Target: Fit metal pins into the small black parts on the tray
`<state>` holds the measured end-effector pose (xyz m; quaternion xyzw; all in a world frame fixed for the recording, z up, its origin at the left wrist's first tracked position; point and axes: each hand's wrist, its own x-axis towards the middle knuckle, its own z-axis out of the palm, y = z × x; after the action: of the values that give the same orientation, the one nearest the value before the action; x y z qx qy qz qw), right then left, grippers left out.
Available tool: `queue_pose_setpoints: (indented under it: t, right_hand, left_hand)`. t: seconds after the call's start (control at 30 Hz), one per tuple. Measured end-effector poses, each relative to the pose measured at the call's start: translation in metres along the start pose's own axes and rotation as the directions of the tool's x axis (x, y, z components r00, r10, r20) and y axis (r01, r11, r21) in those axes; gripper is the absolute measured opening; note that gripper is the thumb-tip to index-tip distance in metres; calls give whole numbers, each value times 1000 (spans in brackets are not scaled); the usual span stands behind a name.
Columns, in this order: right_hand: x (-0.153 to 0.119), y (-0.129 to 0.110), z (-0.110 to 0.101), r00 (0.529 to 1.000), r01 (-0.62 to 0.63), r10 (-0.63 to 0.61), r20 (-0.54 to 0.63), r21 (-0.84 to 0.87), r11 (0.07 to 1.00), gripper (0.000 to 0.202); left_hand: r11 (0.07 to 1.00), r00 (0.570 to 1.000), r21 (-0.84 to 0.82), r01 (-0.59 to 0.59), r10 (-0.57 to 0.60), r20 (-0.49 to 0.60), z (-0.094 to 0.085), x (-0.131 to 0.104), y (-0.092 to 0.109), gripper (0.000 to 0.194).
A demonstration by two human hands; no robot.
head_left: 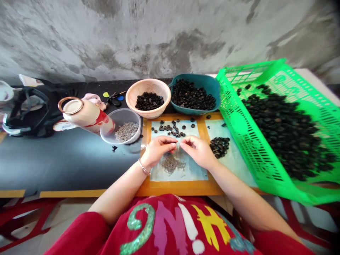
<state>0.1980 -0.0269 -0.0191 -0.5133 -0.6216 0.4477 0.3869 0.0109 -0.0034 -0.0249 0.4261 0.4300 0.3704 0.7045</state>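
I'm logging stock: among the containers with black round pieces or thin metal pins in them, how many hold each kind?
Holding black round pieces: 3 (peach bowl, teal basin, green crate)
Holding thin metal pins: 1 (clear tub)
Total: 4

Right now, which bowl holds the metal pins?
The clear bowl, beside the bottle; the pink bowl and teal bowl hold black pieces instead.
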Motion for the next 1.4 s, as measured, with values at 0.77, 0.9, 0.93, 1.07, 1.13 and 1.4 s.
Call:
queue_pose_setpoints:
  t: [0.77, 0.9, 0.93, 1.07, 1.13, 1.4]
  right_hand:
    - [-8, 1, -8, 994, 105, -90, 56, -368, 924, 7]
    - [-9, 1, -7, 994, 110, -103, 37, -345, 932, 7]
    - [-9, 1, -6, 994, 112, -108, 32, -342, 933, 6]
    - [-9, 1, -2, 994, 102, -109, -10, -294, 950, 8]
    - [-10, -2, -1, 995, 80, -93, -35, -274, 958, 8]
    - [-21, -12, -57, 996, -13, -36, -82, -523, 852, 17]
  left_hand:
    - [874, 972, 437, -214, 237, 3, 6, -6, -1, 17]
    - [921, 986, 380, -88, 134, -96, 8, -7, -3, 17]
    - [919, 985, 387, -81, 132, -107, 8, -7, -3, 17]
    - [934, 988, 352, -58, 105, -117, 10, -9, -3, 19]
    - [968, 993, 249, -21, 48, -106, 11, -9, -2, 21]
    - [937, 995, -337, 92, -100, -7, 13, -6, 4, 36]
